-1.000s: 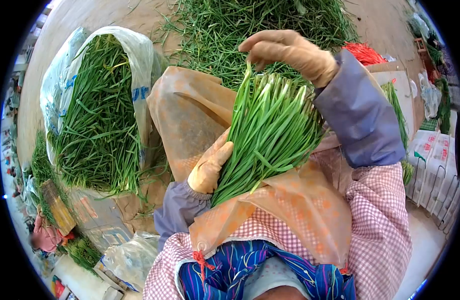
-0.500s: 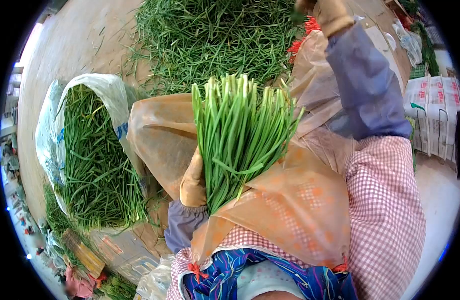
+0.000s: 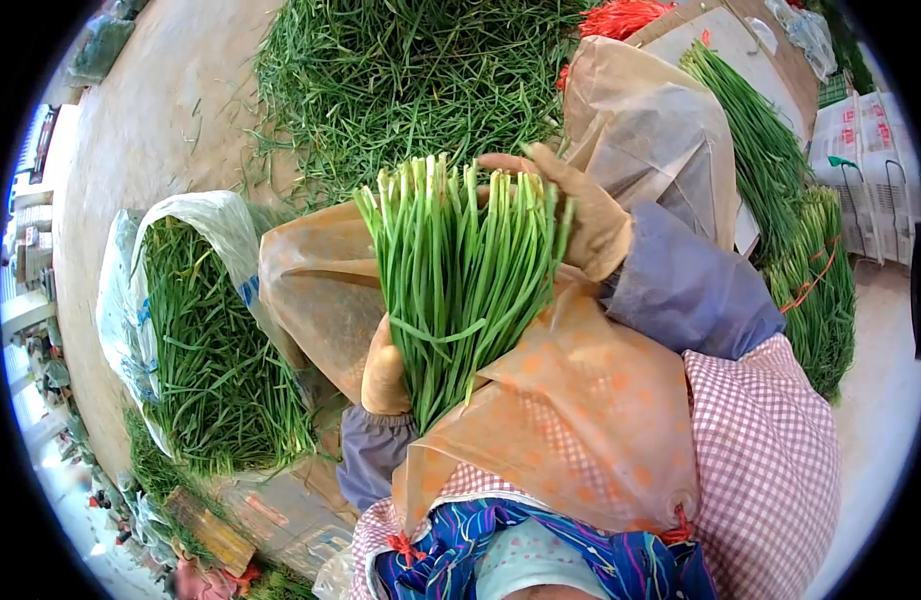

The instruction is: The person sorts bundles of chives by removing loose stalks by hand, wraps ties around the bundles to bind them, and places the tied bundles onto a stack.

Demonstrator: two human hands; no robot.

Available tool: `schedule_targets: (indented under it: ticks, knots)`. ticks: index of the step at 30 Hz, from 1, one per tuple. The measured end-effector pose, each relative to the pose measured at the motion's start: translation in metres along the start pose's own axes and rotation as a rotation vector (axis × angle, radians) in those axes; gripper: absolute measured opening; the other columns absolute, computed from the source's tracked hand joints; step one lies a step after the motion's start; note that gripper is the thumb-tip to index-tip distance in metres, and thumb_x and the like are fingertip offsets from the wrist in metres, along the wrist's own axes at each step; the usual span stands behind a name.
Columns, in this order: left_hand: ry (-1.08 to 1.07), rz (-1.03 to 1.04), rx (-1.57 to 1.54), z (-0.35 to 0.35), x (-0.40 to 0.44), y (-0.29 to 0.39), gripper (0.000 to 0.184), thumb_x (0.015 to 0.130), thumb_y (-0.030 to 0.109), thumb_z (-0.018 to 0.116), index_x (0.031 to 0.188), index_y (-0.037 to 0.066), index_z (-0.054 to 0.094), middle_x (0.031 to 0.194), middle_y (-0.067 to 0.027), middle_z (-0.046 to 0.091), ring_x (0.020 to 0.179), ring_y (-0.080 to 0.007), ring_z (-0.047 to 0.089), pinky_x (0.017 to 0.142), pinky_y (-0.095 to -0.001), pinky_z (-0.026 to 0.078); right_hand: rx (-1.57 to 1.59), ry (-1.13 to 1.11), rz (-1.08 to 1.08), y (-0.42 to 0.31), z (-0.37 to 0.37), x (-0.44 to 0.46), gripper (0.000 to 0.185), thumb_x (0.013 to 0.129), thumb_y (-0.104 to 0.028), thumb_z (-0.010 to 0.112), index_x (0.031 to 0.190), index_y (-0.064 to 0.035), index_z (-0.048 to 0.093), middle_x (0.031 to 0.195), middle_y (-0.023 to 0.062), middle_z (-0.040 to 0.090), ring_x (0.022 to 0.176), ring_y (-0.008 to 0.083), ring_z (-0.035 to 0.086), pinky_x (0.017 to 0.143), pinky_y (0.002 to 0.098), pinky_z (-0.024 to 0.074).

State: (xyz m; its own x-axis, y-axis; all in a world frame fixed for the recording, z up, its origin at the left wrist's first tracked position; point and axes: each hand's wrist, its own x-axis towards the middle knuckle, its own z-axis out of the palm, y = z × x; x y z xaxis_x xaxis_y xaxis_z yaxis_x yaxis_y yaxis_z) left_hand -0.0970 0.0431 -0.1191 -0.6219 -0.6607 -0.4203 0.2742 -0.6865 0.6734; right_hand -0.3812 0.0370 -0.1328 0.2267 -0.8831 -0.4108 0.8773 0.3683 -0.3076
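A loose bunch of green garlic chives (image 3: 466, 280) rests in my lap on a translucent tan apron (image 3: 591, 410), its pale cut ends pointing away from me. My left hand (image 3: 385, 372), in a tan glove, is closed around the bunch's left side; its fingers are mostly hidden behind the leaves. Also gloved, my right hand (image 3: 586, 215) curls over the upper right of the bunch. Its fingers reach behind the cut ends and press on the stems.
A large heap of loose chives (image 3: 411, 90) lies ahead. On the left, a plastic bag (image 3: 121, 290) holds more greens. To the right are a laid-out chive bundle (image 3: 756, 140), a tied bundle (image 3: 811, 290), red ties (image 3: 621, 17) and a white wrapped crate (image 3: 871, 170).
My right hand has come back from the far upper right to the top of the chives. My left hand keeps its hold. The view has shifted, showing the bundles on the right.
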Motion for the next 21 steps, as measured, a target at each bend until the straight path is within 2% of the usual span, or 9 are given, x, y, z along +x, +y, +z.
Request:
schedule_targets:
  ticks: [4,9,10,12,13,14,16,18,21]
  knots:
    - [-0.045,-0.013,0.094,0.027,0.002,0.013,0.100,0.066,0.046,0.082,0.140,-0.003,0.037,0.130,-0.0123,0.055,0.114,-0.0233,0.056,0.097,-0.0372,0.046,0.127,-0.138,0.045,0.006,0.033,0.015,0.031,0.096,-0.030,0.057,0.107,-0.0020,0.062,0.092,0.0078,0.068,0.085,0.0189,0.068,0.080,0.0348,0.0585]
    - [-0.072,-0.165,0.026,0.010,-0.002,0.008,0.097,0.065,0.042,0.082,0.140,-0.001,0.037,0.130,-0.0144,0.055,0.115,-0.0260,0.057,0.097,-0.0393,0.047,-0.446,-0.048,0.006,-0.020,0.035,0.031,0.024,0.094,-0.024,0.056,0.095,-0.0031,0.068,0.083,0.0068,0.069,0.071,0.0146,0.065,0.066,0.0273,0.0542]
    - [-0.056,-0.153,-0.004,0.012,-0.001,0.005,0.096,0.065,0.041,0.082,0.140,-0.001,0.038,0.129,-0.0146,0.055,0.114,-0.0267,0.057,0.097,-0.0395,0.047,-0.762,0.115,-0.161,-0.032,0.037,0.029,0.025,0.093,-0.026,0.058,0.090,-0.0045,0.069,0.077,0.0062,0.068,0.069,0.0158,0.065,0.065,0.0285,0.0535]
    - [-0.031,-0.130,-0.060,0.009,-0.004,0.001,0.092,0.066,0.037,0.081,0.140,0.001,0.039,0.129,-0.0156,0.056,0.113,-0.0296,0.059,0.096,-0.0419,0.049,-0.617,0.071,-0.563,-0.068,0.016,0.037,0.034,0.094,-0.038,0.057,0.088,-0.0061,0.068,0.076,0.0067,0.068,0.073,0.0205,0.067,0.068,0.0365,0.0545]
    - [-0.028,-0.149,-0.093,0.004,-0.006,-0.001,0.091,0.067,0.036,0.081,0.140,0.001,0.039,0.129,-0.0159,0.056,0.112,-0.0299,0.059,0.095,-0.0425,0.050,-0.563,0.245,-0.619,-0.100,0.009,0.039,0.036,0.095,-0.039,0.055,0.088,-0.0060,0.067,0.087,0.0099,0.070,0.080,0.0226,0.068,0.075,0.0390,0.0550]
    - [-0.024,-0.168,-0.125,-0.002,-0.007,-0.002,0.090,0.067,0.035,0.081,0.140,0.001,0.039,0.129,-0.0162,0.056,0.112,-0.0301,0.060,0.094,-0.0431,0.051,-0.404,0.058,-0.745,-0.118,0.002,0.036,0.033,0.096,-0.034,0.056,0.105,-0.0037,0.065,0.092,0.0118,0.069,0.084,0.0191,0.066,0.077,0.0370,0.0527]
    - [-0.010,-0.143,-0.202,-0.014,-0.009,-0.010,0.085,0.070,0.029,0.080,0.140,0.002,0.039,0.129,-0.0174,0.056,0.110,-0.0315,0.061,0.091,-0.0456,0.054,-1.343,0.465,-1.199,-0.125,-0.008,0.026,0.026,0.095,-0.025,0.058,0.112,-0.0057,0.056,0.088,0.0088,0.067,0.072,0.0173,0.063,0.067,0.0328,0.0525]
    - [0.020,-0.113,-0.231,-0.013,-0.009,-0.010,0.084,0.070,0.029,0.080,0.139,0.002,0.040,0.129,-0.0172,0.056,0.110,-0.0318,0.061,0.092,-0.0456,0.054,-1.769,0.624,-1.331,-0.110,-0.007,0.026,0.054,0.091,-0.043,0.062,0.123,-0.0001,0.057,0.116,0.0176,0.064,0.108,0.0301,0.062,0.095,0.0404,0.0493]
    - [-0.004,-0.109,-0.317,-0.021,-0.009,-0.017,0.082,0.071,0.026,0.079,0.139,0.002,0.040,0.131,-0.0175,0.055,0.114,-0.0321,0.059,0.096,-0.0474,0.051,-1.498,0.363,-0.840,-0.079,0.002,-0.008,0.058,0.089,-0.043,0.065,0.131,-0.0042,0.053,0.112,0.0141,0.063,0.105,0.0233,0.060,0.091,0.0369,0.0494]
